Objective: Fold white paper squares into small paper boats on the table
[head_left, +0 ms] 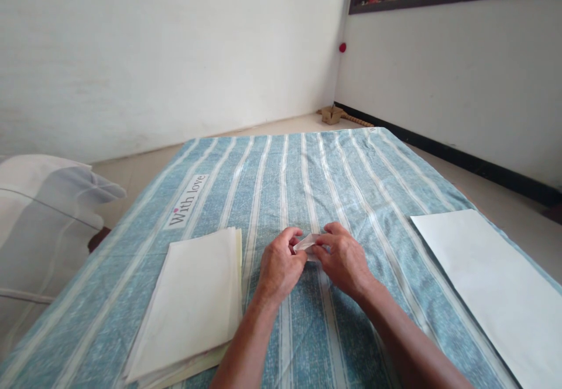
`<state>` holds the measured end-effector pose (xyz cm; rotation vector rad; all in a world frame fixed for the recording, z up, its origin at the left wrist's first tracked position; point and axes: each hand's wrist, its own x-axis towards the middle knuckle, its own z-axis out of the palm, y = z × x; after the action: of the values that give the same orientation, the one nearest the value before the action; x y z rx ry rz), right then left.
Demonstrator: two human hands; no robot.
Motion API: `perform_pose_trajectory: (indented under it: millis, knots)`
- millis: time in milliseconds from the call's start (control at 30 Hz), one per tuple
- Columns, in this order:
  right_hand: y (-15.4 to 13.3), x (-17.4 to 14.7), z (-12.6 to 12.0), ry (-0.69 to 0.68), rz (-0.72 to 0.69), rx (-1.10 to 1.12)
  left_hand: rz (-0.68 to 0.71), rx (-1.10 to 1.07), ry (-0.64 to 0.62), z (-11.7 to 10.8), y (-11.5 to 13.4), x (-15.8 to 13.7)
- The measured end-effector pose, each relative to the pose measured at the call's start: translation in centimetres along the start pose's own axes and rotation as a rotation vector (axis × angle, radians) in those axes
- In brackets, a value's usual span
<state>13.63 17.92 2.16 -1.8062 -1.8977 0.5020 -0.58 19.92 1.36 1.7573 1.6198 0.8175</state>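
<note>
A small folded piece of white paper (306,242) is held between both hands, just above the striped tablecloth. My left hand (281,263) grips its left end between thumb and fingers. On the right end, my right hand (343,258) pinches the paper, with its thumb and index finger close to the fold. The paper has angled creases and stands partly raised; its lower part is hidden by the fingers. To the left of my left hand lies a stack of white and pale yellow sheets (193,301). Farther to the right is a large white sheet (487,289).
A blue cloth with white stripes (281,184) covers the table, with "With love" lettering (188,201) at the left. Sheer white fabric (44,231) hangs beyond the left edge. A small cardboard box (332,115) sits on the floor by the corner, near the walls.
</note>
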Motion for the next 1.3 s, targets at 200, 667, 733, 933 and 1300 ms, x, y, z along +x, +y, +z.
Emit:
perform_pose_trajectory:
  millis: [200,667,733,933,1300]
  knots:
    - [0.1,0.0,-0.3,-0.019,-0.012,0.015,0.216,0.099,0.010,0.4,-0.3,0.0]
    - [0.6,0.3,0.3,-0.020,-0.079,-0.100,0.266,0.373,-0.058,0.3,0.9,-0.3]
    - [0.7,0.4,0.3,-0.030,-0.092,-0.102,0.254,0.397,-0.061,0.4,1.1,-0.3]
    - [0.8,0.7,0.2,-0.057,-0.089,-0.120,0.218,0.431,-0.060,0.6,1.1,-0.1]
    - [0.4,0.6,0.4,-0.030,-0.050,-0.161,0.122,0.500,-0.020,0.8,2.0,-0.7]
